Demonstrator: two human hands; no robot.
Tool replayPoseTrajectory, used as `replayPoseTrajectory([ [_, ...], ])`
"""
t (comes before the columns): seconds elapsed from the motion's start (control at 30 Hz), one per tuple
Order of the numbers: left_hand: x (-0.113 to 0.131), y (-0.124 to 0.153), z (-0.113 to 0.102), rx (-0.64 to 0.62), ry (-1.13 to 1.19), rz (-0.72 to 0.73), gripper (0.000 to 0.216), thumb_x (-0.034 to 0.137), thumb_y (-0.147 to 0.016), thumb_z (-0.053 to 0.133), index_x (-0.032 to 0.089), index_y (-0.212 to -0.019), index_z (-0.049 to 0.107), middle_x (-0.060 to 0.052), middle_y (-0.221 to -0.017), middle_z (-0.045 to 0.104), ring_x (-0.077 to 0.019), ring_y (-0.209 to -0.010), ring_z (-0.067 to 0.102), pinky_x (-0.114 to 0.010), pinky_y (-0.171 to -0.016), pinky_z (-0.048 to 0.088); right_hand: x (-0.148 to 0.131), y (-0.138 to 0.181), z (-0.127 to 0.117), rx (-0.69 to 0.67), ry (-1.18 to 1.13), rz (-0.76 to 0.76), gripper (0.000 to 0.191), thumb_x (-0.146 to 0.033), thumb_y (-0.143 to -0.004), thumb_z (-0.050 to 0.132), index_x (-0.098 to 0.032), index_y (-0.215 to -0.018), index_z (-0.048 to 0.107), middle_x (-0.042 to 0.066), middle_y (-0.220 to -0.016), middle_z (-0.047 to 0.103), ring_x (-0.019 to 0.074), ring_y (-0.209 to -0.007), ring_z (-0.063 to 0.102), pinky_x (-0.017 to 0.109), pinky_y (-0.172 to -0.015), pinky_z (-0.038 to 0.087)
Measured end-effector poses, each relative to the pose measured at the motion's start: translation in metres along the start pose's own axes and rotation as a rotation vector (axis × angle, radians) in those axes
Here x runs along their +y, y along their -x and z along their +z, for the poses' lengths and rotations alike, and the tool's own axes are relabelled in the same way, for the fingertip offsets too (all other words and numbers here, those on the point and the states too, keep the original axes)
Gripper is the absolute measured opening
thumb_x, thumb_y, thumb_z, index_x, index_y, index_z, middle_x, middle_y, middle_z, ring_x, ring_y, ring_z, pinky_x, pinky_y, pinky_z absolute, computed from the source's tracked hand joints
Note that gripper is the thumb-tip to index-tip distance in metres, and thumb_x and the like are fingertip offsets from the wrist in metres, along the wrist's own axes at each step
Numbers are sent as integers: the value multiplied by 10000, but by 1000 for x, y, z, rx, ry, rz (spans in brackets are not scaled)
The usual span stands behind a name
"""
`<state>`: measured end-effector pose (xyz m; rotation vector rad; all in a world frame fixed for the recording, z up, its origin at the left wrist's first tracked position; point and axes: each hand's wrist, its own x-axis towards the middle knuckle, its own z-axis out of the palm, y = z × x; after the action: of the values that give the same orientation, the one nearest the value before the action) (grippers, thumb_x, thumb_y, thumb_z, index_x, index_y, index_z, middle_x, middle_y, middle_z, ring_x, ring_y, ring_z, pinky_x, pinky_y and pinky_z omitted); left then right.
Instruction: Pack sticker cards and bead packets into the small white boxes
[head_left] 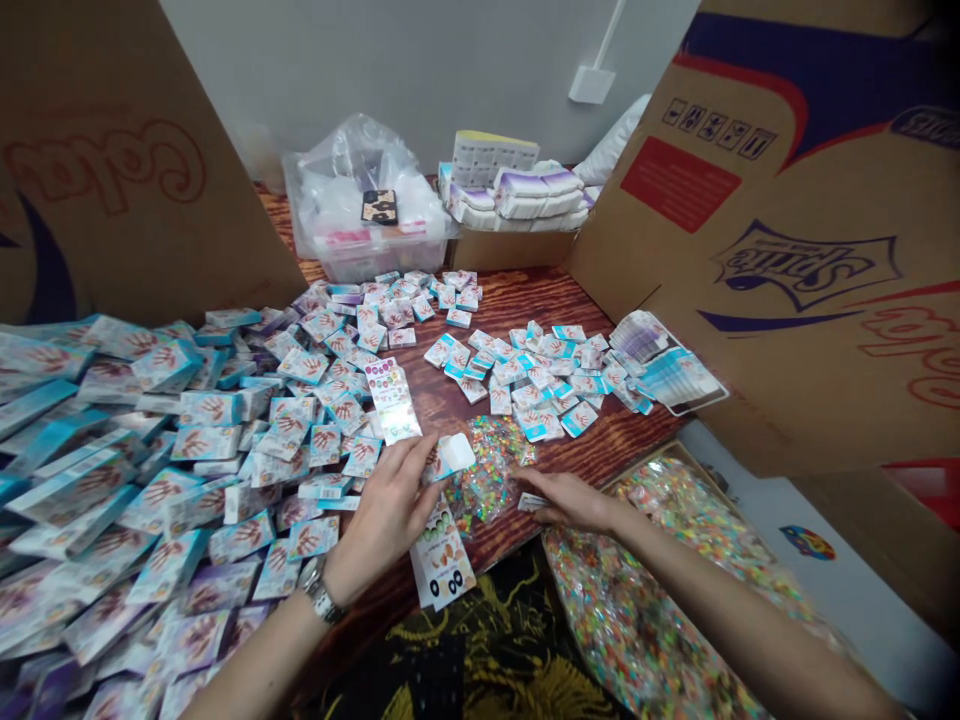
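Wooden surface [525, 300], packets [322, 370] strewn; clear tub [360, 265] of plastic bags [352, 170]; my left hand [386, 515] half open on a white packet [450, 455], right hand [570, 500] half open.

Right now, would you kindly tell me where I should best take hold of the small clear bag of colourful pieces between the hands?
Pinch the bag at its far corner, coming from above on the far side. It lies flat and limp on the wooden table, and that corner sits clear of the right hand.
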<state>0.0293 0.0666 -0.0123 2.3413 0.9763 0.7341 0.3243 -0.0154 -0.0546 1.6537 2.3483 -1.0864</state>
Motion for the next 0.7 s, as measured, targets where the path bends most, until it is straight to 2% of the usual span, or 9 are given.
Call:
replayPoseTrajectory([
  [0.1,2,0,3,-11,10,11,506,215,-869,513,229,-1344,337,-121,-1196,513,-251,-1097,502,-437,-905,462,-1,0,-5,-26,-50,61,858,-218,-737,627,-178,-1464,173,50,-880,669,211,-718,616,251,-624,417],
  [0.2,5,1,1,-30,19,12,501,219,-873,512,219,-1342,337,-123,-1200,508,-249,-1110,491,-439,-929,452,-1,-1,-12,-49,-57,67,896,-227,-710,668,-167,-1460,182,35,-823,654,194,-673,594,242,-597,403],
  [0.27,6,2,-1,-43,24,8,499,221,-876,508,212,-1344,333,-123,-1200,506,-245,-1109,489,-436,-931,451,-1,2,-19,-35,-74,43,771,-244,-724,671,-177,-1402,312,27,-824,646,185,-685,586,242,-611,407],
  [0.33,7,4,-3,-52,31,6,504,213,-875,507,206,-1346,329,-124,-1197,505,-242,-1103,490,-428,-924,457,-2,5,-26,-21,-111,-10,479,-280,-782,632,-199,-1234,498,18,-834,639,171,-703,580,242,-634,411],
  [0.4,7,5,-3,-52,37,8,508,200,-873,506,204,-1348,326,-125,-1200,502,-239,-1106,487,-424,-927,458,-2,9,-31,-5,-139,-63,214,-308,-866,539,-202,-1044,593,22,-851,632,162,-740,575,248,-673,416],
  [0.47,7,7,-1,-48,34,11,510,196,-873,505,206,-1350,324,-127,-1210,495,-241,-1119,479,-429,-937,452,-3,11,-30,23,-135,-81,199,-309,-918,461,-193,-951,619,39,-868,625,167,-800,569,264,-722,415],
  [0.57,5,9,3,-49,25,8,514,209,-877,501,209,-1356,317,-129,-1221,488,-244,-1128,474,-437,-943,449,-3,9,-18,53,-128,-59,190,-283,-924,452,-193,-963,615,44,-887,622,170,-850,563,270,-753,411],
  [0.7,4,11,5,-54,27,-6,520,216,-876,506,209,-1359,314,-124,-1215,491,-241,-1123,476,-434,-942,452,-1,1,8,105,-116,61,235,-225,-861,540,-157,-1085,524,31,-816,605,158,-714,560,246,-635,401],
])
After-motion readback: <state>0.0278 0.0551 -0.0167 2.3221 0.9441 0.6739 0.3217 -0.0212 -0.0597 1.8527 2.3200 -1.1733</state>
